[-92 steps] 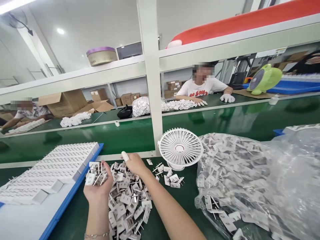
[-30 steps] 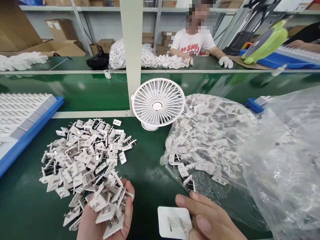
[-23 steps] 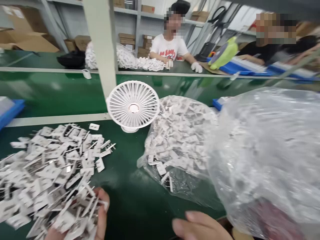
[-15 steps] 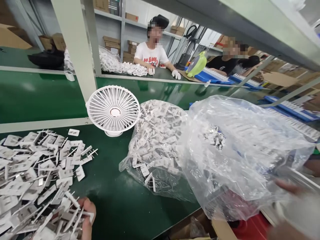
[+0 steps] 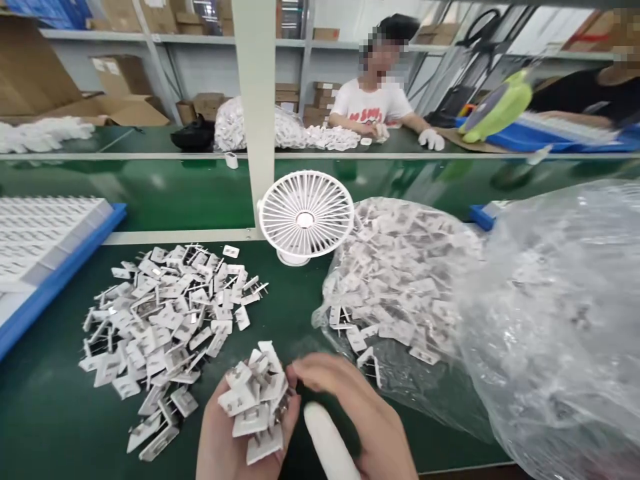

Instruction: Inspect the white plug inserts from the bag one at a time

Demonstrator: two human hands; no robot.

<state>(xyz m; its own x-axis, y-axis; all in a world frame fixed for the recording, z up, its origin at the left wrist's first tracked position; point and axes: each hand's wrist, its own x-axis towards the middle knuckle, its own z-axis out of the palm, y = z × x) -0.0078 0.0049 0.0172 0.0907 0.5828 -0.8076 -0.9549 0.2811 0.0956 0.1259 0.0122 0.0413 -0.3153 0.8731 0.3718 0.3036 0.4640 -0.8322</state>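
My left hand [image 5: 215,427], cupped near the front of the green table, holds a clump of white plug plates with metal pins [image 5: 257,407]. Close on its right is my right hand [image 5: 365,413], its bare fingers stretched toward the clump, the fingertips at its edge. Below those fingers, apart from them, shows a smooth white rounded shape [image 5: 327,440], seemingly a covered thumb. To the left spreads a loose pile of the same plug plates [image 5: 165,313], pins pointing every way. More of them fill a clear plastic bag [image 5: 400,267] at the right.
A white desk fan [image 5: 306,217] stands behind, beside an upright post [image 5: 255,100]. A large clear bag [image 5: 555,320] bulges at the right. At the left lies a blue tray [image 5: 60,267] with white parts. Across the table a person [image 5: 373,100] handles small white pieces.
The view has swung left. My left hand has come from the pile's edge to the front middle with a clump of plug plates. My right hand has come in from the far right beside it.
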